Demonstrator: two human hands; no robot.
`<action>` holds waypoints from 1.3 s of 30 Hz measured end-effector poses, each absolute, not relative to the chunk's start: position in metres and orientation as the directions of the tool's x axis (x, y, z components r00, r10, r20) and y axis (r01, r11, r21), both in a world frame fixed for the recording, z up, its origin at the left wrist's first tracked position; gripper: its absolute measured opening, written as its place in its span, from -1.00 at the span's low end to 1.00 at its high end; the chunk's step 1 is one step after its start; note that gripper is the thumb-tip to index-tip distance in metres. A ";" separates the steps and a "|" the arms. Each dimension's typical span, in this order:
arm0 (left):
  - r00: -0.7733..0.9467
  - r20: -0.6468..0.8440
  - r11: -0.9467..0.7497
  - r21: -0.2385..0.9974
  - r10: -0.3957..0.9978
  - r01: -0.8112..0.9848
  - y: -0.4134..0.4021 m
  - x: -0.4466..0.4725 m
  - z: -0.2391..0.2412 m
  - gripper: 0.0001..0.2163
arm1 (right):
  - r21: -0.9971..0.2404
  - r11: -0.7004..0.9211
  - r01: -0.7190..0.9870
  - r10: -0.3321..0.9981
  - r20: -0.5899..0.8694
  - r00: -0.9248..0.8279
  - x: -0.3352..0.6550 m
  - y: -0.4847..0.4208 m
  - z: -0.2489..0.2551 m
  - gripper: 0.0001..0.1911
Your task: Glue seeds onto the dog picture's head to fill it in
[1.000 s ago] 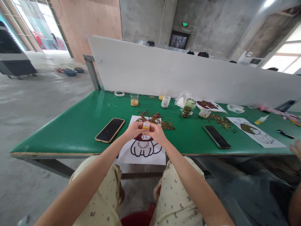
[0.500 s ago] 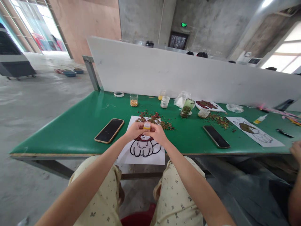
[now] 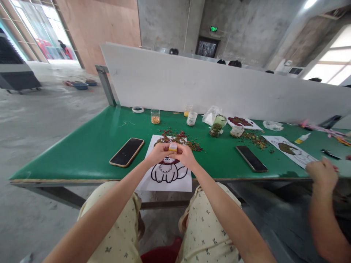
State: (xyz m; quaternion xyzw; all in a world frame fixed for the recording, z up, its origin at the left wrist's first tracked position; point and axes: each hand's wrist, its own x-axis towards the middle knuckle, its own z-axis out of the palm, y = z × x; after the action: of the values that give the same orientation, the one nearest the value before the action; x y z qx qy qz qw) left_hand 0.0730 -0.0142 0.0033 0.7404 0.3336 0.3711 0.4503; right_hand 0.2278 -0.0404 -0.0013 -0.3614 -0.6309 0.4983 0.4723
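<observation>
Above a sheet of paper (image 3: 164,184), my left hand (image 3: 158,153) and my right hand (image 3: 185,155) meet at a small glue bottle (image 3: 173,147). Fingers of both hands close around its sides; its white end and yellow band show, and the rest is hidden. The paper carries a black-outlined animal drawing, with dark red bits stuck on the part just under my hands. Loose red and green bits (image 3: 179,137) lie over the paper's far edge and on the green table (image 3: 82,146).
Phones lie left (image 3: 127,152) and right (image 3: 251,159) of the paper. Behind stand a cup of orange bits (image 3: 155,117), a white cup (image 3: 192,118) and a tipped green jar (image 3: 218,126). A co-worker's hand (image 3: 323,171) is by another drawing (image 3: 290,151). A white partition (image 3: 192,84) bounds the table's back.
The co-worker's hand at the right has come further into view, over the table edge beside the other drawing. My hands and the bottle stay in nearly the same place.
</observation>
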 end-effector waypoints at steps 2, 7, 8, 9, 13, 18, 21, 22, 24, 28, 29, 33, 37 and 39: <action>0.503 0.256 -0.382 0.910 0.826 0.163 -0.016 0.074 0.005 -0.73 | -0.973 0.230 -0.023 0.928 0.227 -0.295 0.229 -0.041 0.000 -0.56; 0.505 0.249 -0.365 0.920 0.827 0.145 -0.019 0.078 0.009 -0.74 | -0.976 0.213 -0.049 0.935 0.218 -0.281 0.230 -0.043 0.002 -0.56; 0.505 0.249 -0.364 0.920 0.826 0.142 -0.019 0.078 0.009 -0.74 | -0.977 0.204 -0.056 0.938 0.212 -0.275 0.230 -0.043 0.002 -0.55; 0.504 0.251 -0.365 0.920 0.826 0.141 -0.019 0.078 0.009 -0.74 | -0.979 0.195 -0.065 0.940 0.205 -0.272 0.230 -0.043 0.003 -0.55; 0.500 0.257 -0.365 0.922 0.827 0.130 -0.018 0.078 0.006 -0.75 | -0.981 0.176 -0.086 0.942 0.193 -0.275 0.229 -0.043 0.002 -0.51; 0.496 0.255 -0.357 0.926 0.830 0.121 -0.015 0.079 0.001 -0.76 | -0.980 0.191 -0.059 0.943 0.199 -0.267 0.231 -0.042 0.001 -0.47; 0.486 0.253 -0.353 0.927 0.837 0.124 -0.014 0.080 0.000 -0.74 | -0.978 0.198 -0.070 0.939 0.210 -0.274 0.232 -0.041 0.000 -0.48; 0.483 0.253 -0.351 0.928 0.838 0.123 -0.014 0.080 -0.001 -0.74 | -0.977 0.200 -0.069 0.938 0.212 -0.276 0.232 -0.040 0.000 -0.48; 0.481 0.252 -0.347 0.931 0.839 0.117 -0.013 0.080 -0.001 -0.74 | -0.977 0.204 -0.059 0.938 0.213 -0.275 0.233 -0.040 0.000 -0.47; 0.486 0.254 -0.333 0.939 0.837 0.084 -0.013 0.082 -0.003 -0.73 | -0.977 0.209 -0.043 0.941 0.212 -0.265 0.233 -0.040 0.000 -0.45; 0.486 0.253 -0.329 0.941 0.837 0.077 -0.012 0.082 -0.003 -0.73 | -0.977 0.209 -0.042 0.941 0.213 -0.263 0.234 -0.039 0.000 -0.45; 0.482 0.249 -0.323 0.943 0.840 0.076 -0.012 0.084 -0.002 -0.73 | -0.974 0.224 -0.034 0.937 0.224 -0.266 0.235 -0.039 -0.001 -0.44; 0.478 0.251 -0.331 0.939 0.842 0.089 -0.015 0.085 0.002 -0.73 | -0.969 0.245 0.010 0.938 0.235 -0.256 0.236 -0.038 -0.001 -0.44; 0.477 0.249 -0.333 0.938 0.843 0.099 -0.016 0.086 0.004 -0.74 | -0.967 0.255 0.019 0.936 0.242 -0.256 0.237 -0.038 -0.001 -0.45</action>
State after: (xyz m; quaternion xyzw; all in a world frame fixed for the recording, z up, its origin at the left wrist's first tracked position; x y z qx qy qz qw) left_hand 0.0858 -0.0162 0.0040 0.7163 0.3288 0.3919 0.4746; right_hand 0.2368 -0.0380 -0.0008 -0.3782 -0.6313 0.4790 0.4785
